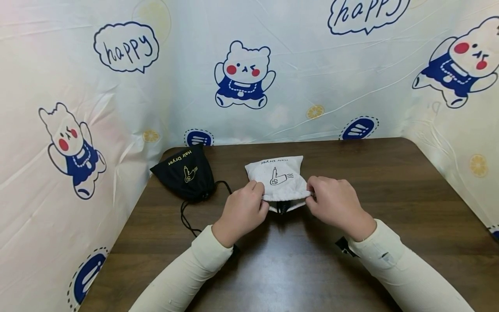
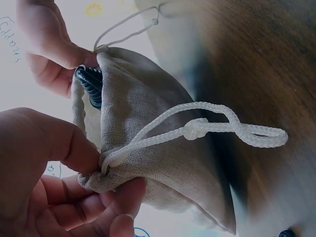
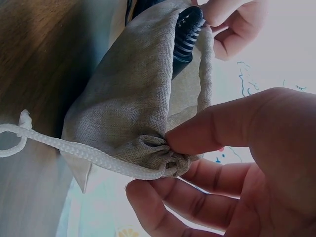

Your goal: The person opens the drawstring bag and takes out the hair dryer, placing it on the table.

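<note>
A pale cloth drawstring bag (image 1: pixel 277 180), printed "Hair Dryer" with a line drawing, is held at its mouth by both hands. My left hand (image 1: pixel 243 210) pinches one corner of the rim between thumb and fingers; my right hand (image 1: pixel 336 203) pinches the opposite corner. Between them the mouth gapes toward me. Inside it shows the ribbed end of a black cord (image 2: pixel 90 85); the rest of what the bag contains is hidden. White drawstring loops (image 2: pixel 197 126) hang out at the bag's corners, one with a knot visible in the left wrist view.
Left of the pale bag lies a black drawstring pouch (image 1: pixel 187 175), also printed "Hair Dryer", its black cord (image 1: pixel 186 221) trailing toward my left forearm. Everything rests on a dark wooden table (image 1: pixel 284 268). A patterned curtain (image 1: pixel 296 86) stands behind and along both sides.
</note>
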Demonstrator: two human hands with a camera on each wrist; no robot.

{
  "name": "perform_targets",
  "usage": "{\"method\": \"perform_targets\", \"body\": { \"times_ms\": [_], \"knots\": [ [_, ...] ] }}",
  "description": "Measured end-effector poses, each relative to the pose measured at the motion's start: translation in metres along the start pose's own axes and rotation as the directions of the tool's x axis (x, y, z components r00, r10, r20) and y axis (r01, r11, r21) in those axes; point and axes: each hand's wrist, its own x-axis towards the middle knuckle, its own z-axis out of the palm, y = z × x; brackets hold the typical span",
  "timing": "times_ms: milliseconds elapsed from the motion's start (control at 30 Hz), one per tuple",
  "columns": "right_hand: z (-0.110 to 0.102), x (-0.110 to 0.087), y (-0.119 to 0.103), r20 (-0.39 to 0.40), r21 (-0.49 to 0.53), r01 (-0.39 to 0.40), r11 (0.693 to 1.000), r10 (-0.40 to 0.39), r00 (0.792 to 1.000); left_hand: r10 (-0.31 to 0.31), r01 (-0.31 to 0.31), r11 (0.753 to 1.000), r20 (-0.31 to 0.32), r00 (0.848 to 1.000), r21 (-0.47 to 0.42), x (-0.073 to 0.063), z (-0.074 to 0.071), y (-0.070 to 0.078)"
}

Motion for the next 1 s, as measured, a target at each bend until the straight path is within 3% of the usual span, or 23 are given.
{"method": "perform_targets", "body": {
  "times_ms": [1000],
  "knots": [
    [0.0007, 0.0008, 0.003, 0.037, -0.013, -0.008, 1.0, 0.008, 0.999, -0.006, 0.006, 1.0, 0.011, 1.0, 0.019, 0.0004, 0.0019, -0.0028]
  ]
}}
